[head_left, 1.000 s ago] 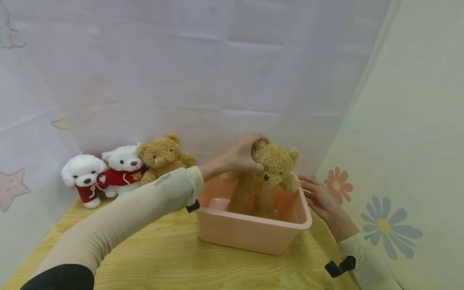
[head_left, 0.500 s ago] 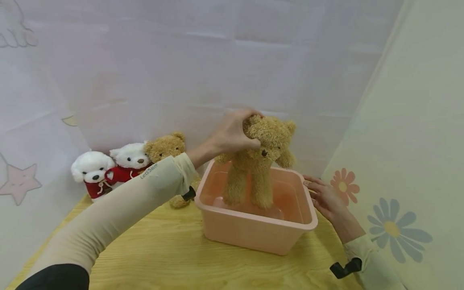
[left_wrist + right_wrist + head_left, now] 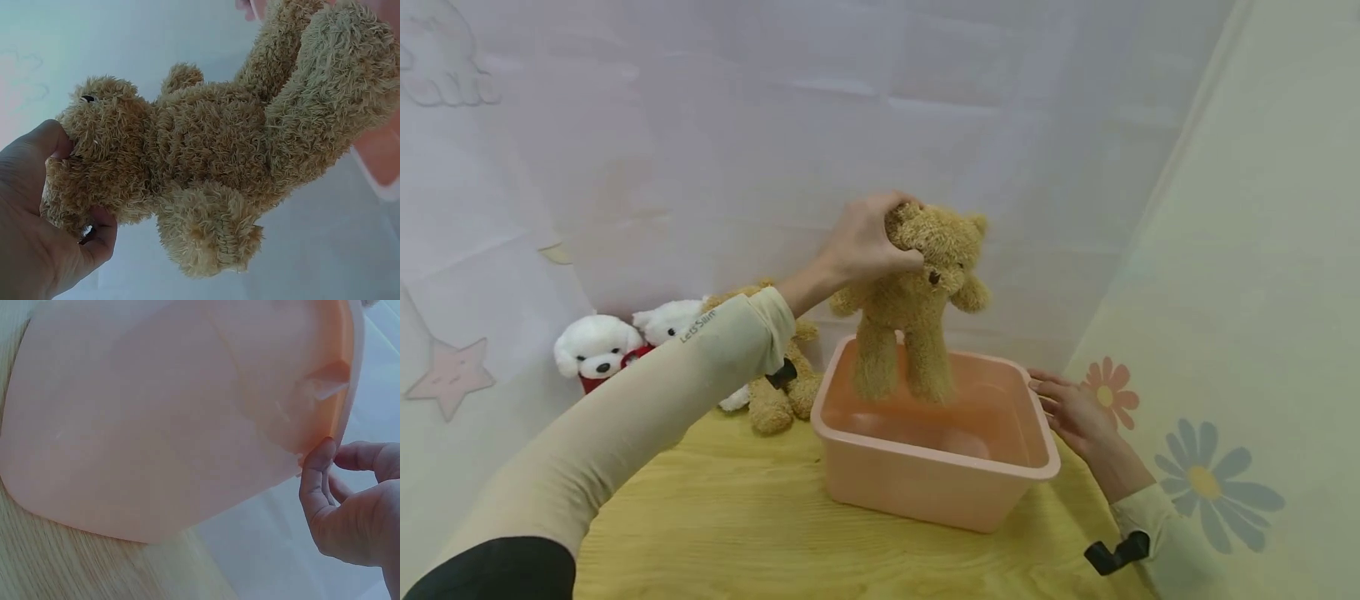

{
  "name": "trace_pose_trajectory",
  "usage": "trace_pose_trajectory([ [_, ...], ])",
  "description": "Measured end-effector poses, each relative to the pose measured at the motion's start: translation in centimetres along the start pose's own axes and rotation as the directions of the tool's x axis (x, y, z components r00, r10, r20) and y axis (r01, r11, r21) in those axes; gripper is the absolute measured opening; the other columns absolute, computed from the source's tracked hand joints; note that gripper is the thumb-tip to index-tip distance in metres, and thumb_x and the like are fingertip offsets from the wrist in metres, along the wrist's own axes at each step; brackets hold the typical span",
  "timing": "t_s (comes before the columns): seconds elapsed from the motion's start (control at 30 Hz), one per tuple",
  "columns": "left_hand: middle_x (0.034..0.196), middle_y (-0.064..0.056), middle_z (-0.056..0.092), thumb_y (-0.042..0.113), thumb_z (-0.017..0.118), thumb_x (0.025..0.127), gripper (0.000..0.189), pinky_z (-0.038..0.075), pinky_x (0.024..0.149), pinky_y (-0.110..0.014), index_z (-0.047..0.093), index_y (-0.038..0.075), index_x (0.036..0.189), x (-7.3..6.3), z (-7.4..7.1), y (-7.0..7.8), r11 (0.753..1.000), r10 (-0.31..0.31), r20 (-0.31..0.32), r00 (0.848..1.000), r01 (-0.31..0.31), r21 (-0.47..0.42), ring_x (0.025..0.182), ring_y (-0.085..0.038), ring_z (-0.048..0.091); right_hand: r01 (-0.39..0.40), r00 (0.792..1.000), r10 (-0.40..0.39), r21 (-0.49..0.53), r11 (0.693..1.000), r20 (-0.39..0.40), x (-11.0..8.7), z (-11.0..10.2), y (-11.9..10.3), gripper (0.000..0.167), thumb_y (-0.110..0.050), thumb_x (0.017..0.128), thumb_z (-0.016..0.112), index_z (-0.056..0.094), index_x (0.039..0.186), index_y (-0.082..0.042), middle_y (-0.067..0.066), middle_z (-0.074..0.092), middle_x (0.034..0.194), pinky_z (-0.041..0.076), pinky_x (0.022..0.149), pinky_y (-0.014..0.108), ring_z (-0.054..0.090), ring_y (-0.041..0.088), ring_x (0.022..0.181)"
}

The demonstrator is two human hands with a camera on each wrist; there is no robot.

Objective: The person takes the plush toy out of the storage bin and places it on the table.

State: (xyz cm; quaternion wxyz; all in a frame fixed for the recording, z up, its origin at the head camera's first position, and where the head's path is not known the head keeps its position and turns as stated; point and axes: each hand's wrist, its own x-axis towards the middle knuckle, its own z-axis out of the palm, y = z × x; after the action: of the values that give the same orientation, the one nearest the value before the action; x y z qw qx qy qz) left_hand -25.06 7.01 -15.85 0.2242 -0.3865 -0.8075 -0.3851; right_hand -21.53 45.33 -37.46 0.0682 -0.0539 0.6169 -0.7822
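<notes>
In the head view, my left hand [image 3: 868, 242] grips a curly-haired tan teddy bear [image 3: 917, 312] by one side of its head. The bear hangs upright over a pink plastic tub [image 3: 917, 483], its feet level with the tub's opening. The left wrist view shows the left hand's thumb and a finger [image 3: 103, 240] pressed into the bear's head [image 3: 119, 150]. At the tub's right side, my right hand [image 3: 1078, 421] holds the rim with its fingertips. From the right wrist, bent fingers [image 3: 317, 472] meet the tub rim [image 3: 355, 375] near a corner.
Left of the tub sit a white toy dog [image 3: 598, 346], a white plush bear [image 3: 666, 321] and another tan teddy [image 3: 771, 404], partly behind my left sleeve [image 3: 662, 408]. The wooden table [image 3: 752, 508] lies below, with a sheet-covered wall [image 3: 775, 150] behind.
My left hand has raised the teddy bear up out of the tub and slightly leftward; its legs were inside before. My right hand stays at the tub's right rim.
</notes>
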Motion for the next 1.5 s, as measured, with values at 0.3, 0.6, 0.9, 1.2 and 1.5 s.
trace_pose_trajectory([
  [0.3,0.120,-0.004,0.065,0.019,0.086,0.076,0.067,0.053,0.080,-0.025,0.059,0.008,0.136,1.4,-1.8,-4.5,0.982,-0.179,-0.092,0.979,0.183,0.037,0.096,-0.015,0.062,0.031,0.999,-0.030,-0.039,0.999,0.016,-1.1,-3.0,-0.5,0.036,-0.008,0.110,0.045,0.042,0.146,-0.006,-0.001,0.051,0.132,0.056,0.081,0.028,0.059,0.017,0.107],
  [0.6,0.129,-0.006,0.061,0.026,0.083,0.079,0.076,0.050,0.093,-0.031,0.051,0.007,0.144,0.5,-2.7,-9.4,0.923,-0.377,-0.170,0.911,0.384,0.013,0.108,-0.020,0.059,0.045,0.999,-0.046,-0.053,0.998,-0.020,-3.5,-5.2,-1.1,0.030,-0.008,0.109,0.046,0.047,0.139,-0.007,-0.002,0.058,0.125,0.055,0.084,0.029,0.059,0.015,0.107],
  [0.9,0.129,-0.018,0.057,0.028,0.084,0.078,0.077,0.054,0.088,-0.044,0.049,-0.003,0.139,-1.0,-2.0,-12.7,0.895,-0.441,-0.141,0.887,0.447,0.013,0.106,-0.032,0.058,0.067,0.998,-0.066,0.057,0.996,-0.021,-4.5,-5.3,-0.2,0.025,-0.007,0.110,0.042,0.058,0.128,-0.014,0.000,0.059,0.120,0.056,0.083,0.029,0.060,0.015,0.104],
  [1.2,0.138,-0.019,0.050,0.034,0.080,0.078,0.085,0.050,0.095,-0.048,0.040,0.000,0.146,-2.6,-3.1,-14.5,0.864,-0.496,-0.168,0.852,0.504,0.010,0.115,-0.033,0.054,0.081,0.996,-0.083,0.085,0.993,0.017,-4.6,-4.7,-0.5,0.025,-0.006,0.110,0.040,0.052,0.132,-0.007,0.002,0.060,0.119,0.056,0.082,0.029,0.060,0.016,0.102],
  [1.5,0.131,-0.017,0.053,0.028,0.082,0.078,0.084,0.052,0.090,-0.042,0.039,0.001,0.145,-2.3,-4.7,-13.2,0.883,-0.457,-0.184,0.870,0.469,0.025,0.104,-0.031,0.056,0.022,0.999,-0.019,0.084,0.996,-0.032,-4.9,-5.0,-0.7,0.025,-0.008,0.109,0.043,0.050,0.132,-0.015,0.004,0.055,0.124,0.056,0.081,0.028,0.060,0.014,0.103],
])
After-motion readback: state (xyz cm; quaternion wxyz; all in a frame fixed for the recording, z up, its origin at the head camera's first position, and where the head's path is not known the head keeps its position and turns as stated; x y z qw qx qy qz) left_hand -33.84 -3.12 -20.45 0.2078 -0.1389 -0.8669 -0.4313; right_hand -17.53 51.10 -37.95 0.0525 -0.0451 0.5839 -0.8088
